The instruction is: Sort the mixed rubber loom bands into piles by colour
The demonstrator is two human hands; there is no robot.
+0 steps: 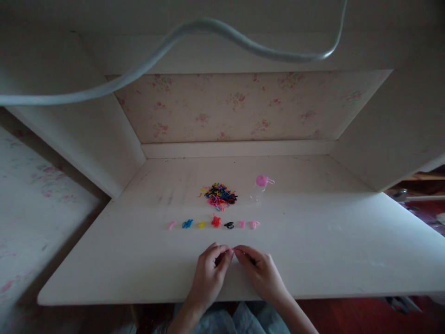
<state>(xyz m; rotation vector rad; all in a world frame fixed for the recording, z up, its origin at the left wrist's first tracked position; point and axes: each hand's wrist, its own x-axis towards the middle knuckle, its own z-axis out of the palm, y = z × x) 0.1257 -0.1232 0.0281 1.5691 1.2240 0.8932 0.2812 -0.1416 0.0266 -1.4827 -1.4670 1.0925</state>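
Observation:
My left hand (211,266) and my right hand (261,271) meet above the front part of the table, fingertips almost touching. Each one is closed in a pinch, and a tiny reddish-pink rubber band (233,250) seems to be held between them, mostly hidden by the fingers. Just beyond lies a row of small groups of rubber bands sorted by colour: pink (171,225), blue (187,223), yellow (202,224), red (216,221), black (229,225), and two more pinkish groups (242,224) at the right end. Behind the row is a mixed, multicoloured pile of rubber bands (221,195).
A small clear bottle (258,191) with a pink lid (262,181) stands right of the pile. The white table (330,250) is enclosed by side panels and a floral-papered back wall (236,106). A pale cable (208,24) hangs across the top of the view.

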